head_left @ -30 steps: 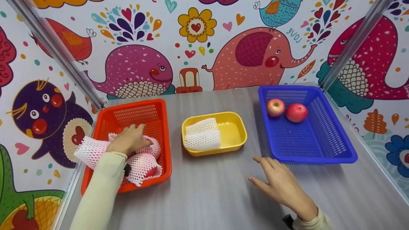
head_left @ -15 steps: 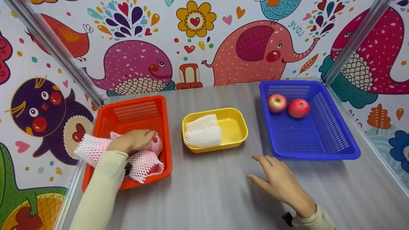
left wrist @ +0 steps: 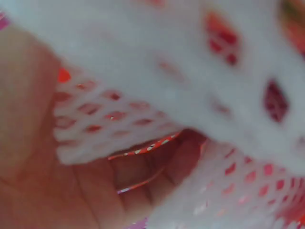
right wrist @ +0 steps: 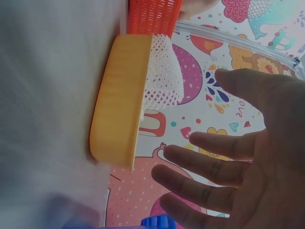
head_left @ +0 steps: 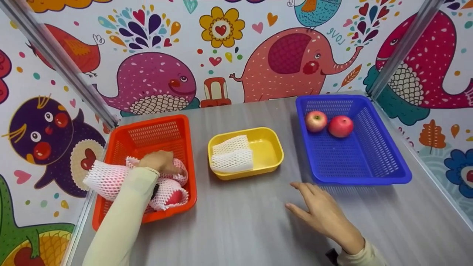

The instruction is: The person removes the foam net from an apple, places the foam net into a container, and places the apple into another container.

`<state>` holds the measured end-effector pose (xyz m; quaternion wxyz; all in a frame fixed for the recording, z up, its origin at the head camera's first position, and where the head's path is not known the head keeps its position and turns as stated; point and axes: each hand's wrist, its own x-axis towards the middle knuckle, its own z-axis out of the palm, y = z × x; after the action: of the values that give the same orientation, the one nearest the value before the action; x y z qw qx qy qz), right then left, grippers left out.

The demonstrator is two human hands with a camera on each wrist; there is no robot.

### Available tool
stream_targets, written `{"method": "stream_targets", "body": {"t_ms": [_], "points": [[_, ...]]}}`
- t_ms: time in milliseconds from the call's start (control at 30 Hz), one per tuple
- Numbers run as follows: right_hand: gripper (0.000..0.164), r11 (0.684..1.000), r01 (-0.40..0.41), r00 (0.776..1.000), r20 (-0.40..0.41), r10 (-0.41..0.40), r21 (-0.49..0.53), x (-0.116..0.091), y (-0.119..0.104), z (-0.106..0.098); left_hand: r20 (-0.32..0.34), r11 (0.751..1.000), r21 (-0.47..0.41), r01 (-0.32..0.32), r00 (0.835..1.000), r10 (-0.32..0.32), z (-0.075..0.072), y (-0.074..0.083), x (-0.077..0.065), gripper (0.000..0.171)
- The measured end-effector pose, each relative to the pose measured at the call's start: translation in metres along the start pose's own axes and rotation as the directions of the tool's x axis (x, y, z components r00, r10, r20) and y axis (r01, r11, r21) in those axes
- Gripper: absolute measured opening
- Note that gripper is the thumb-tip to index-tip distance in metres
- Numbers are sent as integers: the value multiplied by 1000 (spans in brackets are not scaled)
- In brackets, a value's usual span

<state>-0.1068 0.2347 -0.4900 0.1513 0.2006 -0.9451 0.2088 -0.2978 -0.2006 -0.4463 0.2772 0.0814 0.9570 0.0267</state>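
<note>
On the grey table (head_left: pixel 229 225), a yellow tray (head_left: pixel 268 149). Inside its left end, two white foam nets (head_left: pixel 232 161), one in front of the other and touching (from the right wrist, netting visible above the rim).

Left of the tray, just apart from it, a red basket (head_left: pixel 191 159) with fruit in pinkish foam netting: on the side toward the tray, partly under the left hand (head_left: pixel 157 161), a netted fruit (head_left: pixel 181 174); nearer the person, a second netted fruit (head_left: pixel 168 194) with red skin showing at an open end; farthest from the tray, a third netted fruit (head_left: pixel 107 180), tilted out over the rim.

Left hand palm down, with fingers bent and partly hidden. Grasping or merely touching, impossible to tell; from the left wrist, only palm, some finger and blurred netting close to the lens.

Right of the tray and nearer the person, over the table, a released right hand (head_left: pixel 321 210) with straight, spread fingers and thumb apart.

Farther right of the tray, a blue basket (head_left: pixel 334 162). In its back corner toward the tray, a yellowish-pink apple (head_left: pixel 316 121) and, beside it, a redder apple (head_left: pixel 340 126).

Behind the tray, a printed wall (head_left: pixel 225 70) with a purple whale (head_left: pixel 159 81) and a coral elephant (head_left: pixel 284 70).
</note>
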Motion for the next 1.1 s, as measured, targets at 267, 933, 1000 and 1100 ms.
{"method": "stream_targets", "body": {"t_ms": [267,933,1000,1100], "points": [[55,1000,-18,1000,4,18,4,-1,0,2,-20,999,42,-25,999,26,8,7,2,83],[63,997,-58,998,33,57,50,-3,-1,4,-329,978,-141,-154,939,100,-24,16,-63,95],[62,997,-56,998,34,54,51,-3,-1,4,-368,971,-153,-186,922,118,-23,21,-75,91],[62,997,-52,998,39,50,54,-2,-1,4,-400,960,-155,-232,904,154,-20,31,-87,92]]}}
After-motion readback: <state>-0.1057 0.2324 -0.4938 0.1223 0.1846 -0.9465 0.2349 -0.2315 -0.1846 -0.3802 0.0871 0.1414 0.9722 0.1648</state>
